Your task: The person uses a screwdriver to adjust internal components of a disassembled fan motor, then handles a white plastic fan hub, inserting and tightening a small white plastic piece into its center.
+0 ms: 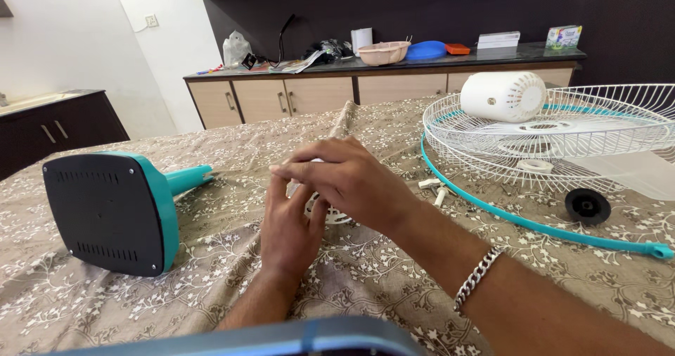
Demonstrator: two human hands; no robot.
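You face a dark wall (436, 8) at the far end of the room, with a white wall (70, 40) to your left carrying a small switch plate (151, 20). Along the dark wall runs a low cabinet (316, 96) with beige doors and a dark glossy counter (450, 57). A darker cabinet (56, 124) stands at left. Soft daylight falls evenly across the patterned brown tablecloth (232, 208) before you.

Small colourful box (564, 36) on counter (422, 64)
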